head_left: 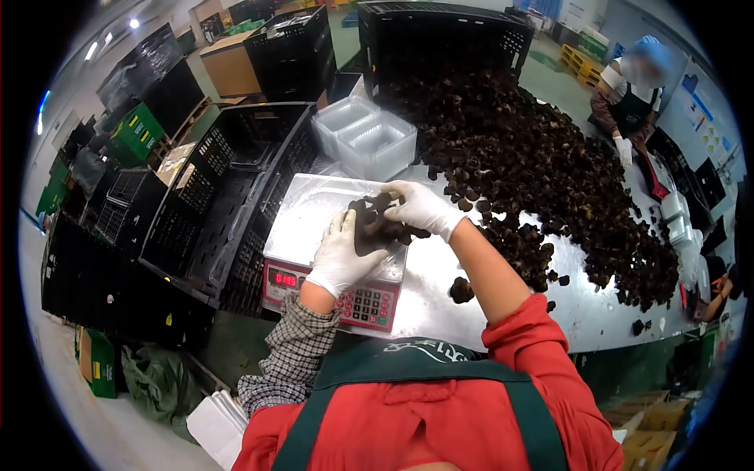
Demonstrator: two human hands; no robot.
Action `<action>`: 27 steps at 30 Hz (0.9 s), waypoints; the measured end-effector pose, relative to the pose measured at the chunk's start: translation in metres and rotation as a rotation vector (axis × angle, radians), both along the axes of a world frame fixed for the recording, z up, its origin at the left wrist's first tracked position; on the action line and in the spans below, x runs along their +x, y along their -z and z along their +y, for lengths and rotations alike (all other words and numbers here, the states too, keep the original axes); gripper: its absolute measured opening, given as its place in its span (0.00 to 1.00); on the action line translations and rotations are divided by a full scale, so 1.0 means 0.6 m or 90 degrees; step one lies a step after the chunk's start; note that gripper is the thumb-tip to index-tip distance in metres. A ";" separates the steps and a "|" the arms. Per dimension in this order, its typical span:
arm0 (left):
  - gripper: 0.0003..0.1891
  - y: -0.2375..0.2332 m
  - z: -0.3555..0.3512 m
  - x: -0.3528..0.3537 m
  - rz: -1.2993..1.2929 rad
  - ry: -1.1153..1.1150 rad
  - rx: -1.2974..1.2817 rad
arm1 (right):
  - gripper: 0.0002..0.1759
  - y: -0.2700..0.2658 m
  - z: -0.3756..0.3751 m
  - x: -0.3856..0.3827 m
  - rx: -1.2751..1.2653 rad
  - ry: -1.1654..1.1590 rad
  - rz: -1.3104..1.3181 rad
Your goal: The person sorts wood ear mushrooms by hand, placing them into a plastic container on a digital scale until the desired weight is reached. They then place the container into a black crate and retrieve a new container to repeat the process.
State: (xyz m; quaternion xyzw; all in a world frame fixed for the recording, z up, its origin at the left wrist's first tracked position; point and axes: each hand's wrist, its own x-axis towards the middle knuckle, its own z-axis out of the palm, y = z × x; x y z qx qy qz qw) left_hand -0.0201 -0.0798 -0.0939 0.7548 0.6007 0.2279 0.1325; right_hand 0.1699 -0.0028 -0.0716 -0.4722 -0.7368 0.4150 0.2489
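A heap of dark brown mushrooms (378, 228) sits on the metal pan of a red-and-white digital scale (294, 216), whose lit red display is at its front left. My left hand (342, 255), in a white glove, rests against the near left side of the heap with thumb and fingers spread. From the far right, my right hand (420, 208), also gloved in white, reaches over the heap. Its fingers are closed on mushrooms at the edge, and the fingertips are partly hidden among them.
Behind the scale stand stacked clear plastic trays (377, 145). A large mushroom pile (534, 165) spreads over the metal table (440, 290) from a tipped black crate (444, 39). Another black crate (228, 196) is on the left. A co-worker (632, 94) stands at the far right.
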 end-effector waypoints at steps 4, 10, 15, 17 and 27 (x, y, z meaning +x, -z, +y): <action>0.37 -0.022 0.014 -0.031 -0.108 0.127 -0.034 | 0.20 0.006 0.002 0.015 -0.128 0.083 0.207; 0.16 -0.037 0.030 -0.069 -0.521 0.065 -0.053 | 0.15 -0.035 -0.023 0.055 -0.061 0.196 0.314; 0.12 -0.067 -0.001 -0.151 -0.642 -0.040 0.109 | 0.15 0.103 -0.025 0.163 0.120 0.357 0.097; 0.13 -0.045 -0.012 -0.188 -0.633 -0.110 0.104 | 0.23 0.180 -0.040 0.212 0.219 0.294 -0.170; 0.12 0.039 -0.087 -0.254 -0.618 -0.296 0.141 | 0.22 0.126 -0.108 0.121 0.238 0.182 0.005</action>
